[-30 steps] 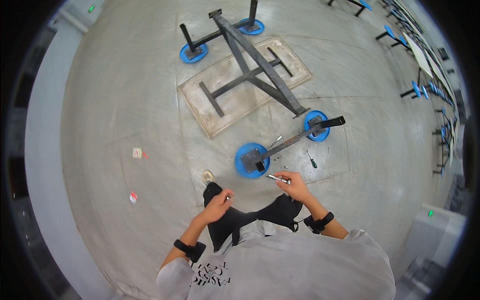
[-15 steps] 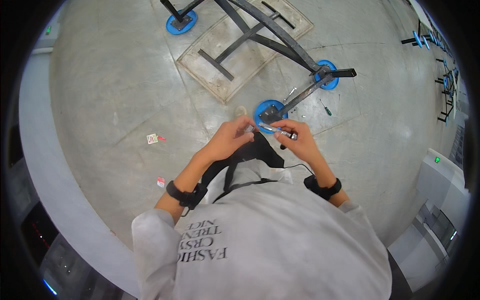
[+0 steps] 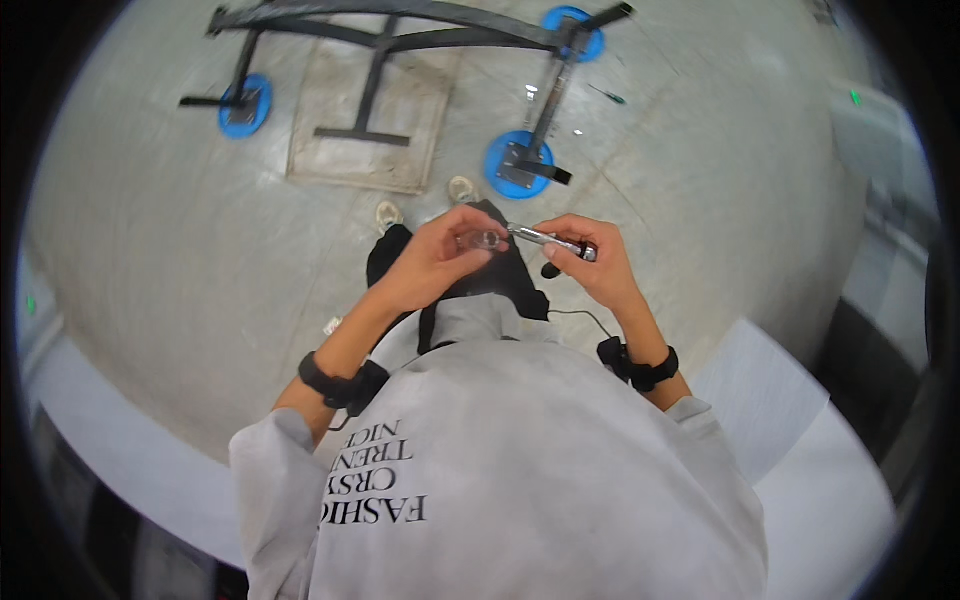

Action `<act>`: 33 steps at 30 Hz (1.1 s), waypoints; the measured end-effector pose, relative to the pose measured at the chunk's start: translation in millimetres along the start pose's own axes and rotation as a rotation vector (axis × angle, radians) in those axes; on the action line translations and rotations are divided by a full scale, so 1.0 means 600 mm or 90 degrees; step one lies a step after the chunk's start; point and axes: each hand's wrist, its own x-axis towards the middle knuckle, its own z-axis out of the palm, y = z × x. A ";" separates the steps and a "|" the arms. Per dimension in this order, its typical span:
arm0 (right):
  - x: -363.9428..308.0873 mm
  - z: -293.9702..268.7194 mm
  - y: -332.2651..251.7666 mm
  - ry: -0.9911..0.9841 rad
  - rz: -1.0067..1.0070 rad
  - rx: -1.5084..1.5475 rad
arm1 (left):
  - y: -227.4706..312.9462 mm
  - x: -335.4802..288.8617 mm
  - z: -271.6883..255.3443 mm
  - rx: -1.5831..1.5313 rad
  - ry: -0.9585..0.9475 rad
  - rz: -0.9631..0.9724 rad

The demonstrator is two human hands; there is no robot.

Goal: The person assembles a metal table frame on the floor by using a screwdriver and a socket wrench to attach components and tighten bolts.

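Note:
Pinched in my left hand [image 3: 437,255] is a small shiny, see-through round piece [image 3: 487,240]; its exact kind is unclear. My right hand [image 3: 603,262] is closed round a slim silver rod-shaped tool [image 3: 553,240], its narrow tip pointing toward my left hand. The two things are close together in front of my body, and I cannot tell whether they touch. A small black round thing [image 3: 550,270] shows just under the right hand's fingers. Both wrists wear black bands.
Ahead on the concrete floor stands a dark metal frame [image 3: 372,85], its feet on blue discs [image 3: 493,165]. A worn board [image 3: 315,160] lies beneath it. Near the right foot are a green-handled screwdriver [image 3: 612,97] and small metal parts. A pale curved surface [image 3: 790,440] is behind me at right.
My view has turned, so the frame appears further left and higher. Both hands keep their holds, and the see-through piece in the left shows more plainly.

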 end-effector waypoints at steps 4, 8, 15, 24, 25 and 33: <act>-0.061 0.022 0.012 0.080 0.009 0.039 | 0.033 0.016 0.010 0.064 -0.123 -0.036; -0.093 0.048 0.033 0.161 0.001 0.116 | 0.037 0.035 0.025 0.111 -0.224 -0.115; -0.159 0.062 0.074 0.329 -0.034 0.047 | -0.013 0.048 0.069 0.096 -0.161 -0.266; -0.160 0.072 0.088 0.447 -0.041 0.011 | -0.038 0.088 0.100 -0.066 -0.078 -0.371; -0.162 0.071 0.082 0.453 -0.011 0.003 | -0.036 0.088 0.108 -0.067 -0.061 -0.362; -0.172 0.047 0.103 0.510 -0.021 -0.088 | -0.092 0.105 0.149 -0.068 -0.039 -0.329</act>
